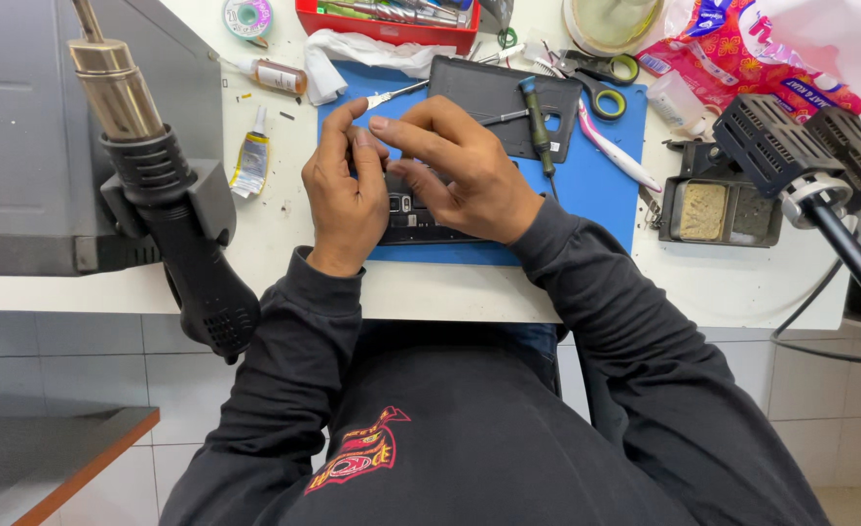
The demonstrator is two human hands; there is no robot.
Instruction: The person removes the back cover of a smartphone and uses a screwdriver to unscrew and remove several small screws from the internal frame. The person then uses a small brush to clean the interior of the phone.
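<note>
1. In the middle of the frame, two hands meet over an opened phone (413, 216); the phone lies flat on a blue work mat (601, 200), near the mat's lower edge; most of the phone is hidden under the hands.
2. The left hand (346, 195) sits on the phone's left part; its fingers are bent, with the thumb and first finger pinched close together; they may be holding some tiny part, but it is too small to see.
3. The right hand (469, 175) lies across the phone from the right; its fingers are curled and its first finger points left, touching the left hand's fingertips; I cannot tell if it grips anything.
4. Just above the hands, on the mat, lies a dark phone back cover (494, 88); a green-handled screwdriver (540, 122) rests on its right side; metal tweezers (396, 94) lie at its left.
5. At the left of the frame, a black hot air gun (172, 205) with a brass-coloured nozzle stands in a holder by a grey box.
6. At the upper left, a small glue tube (252, 156) and a little bottle (277, 75) lie on the white table (732, 282).
7. At the upper right lie scissors (601, 83); below them sits a black tray with a yellow sponge (703, 211).
</note>
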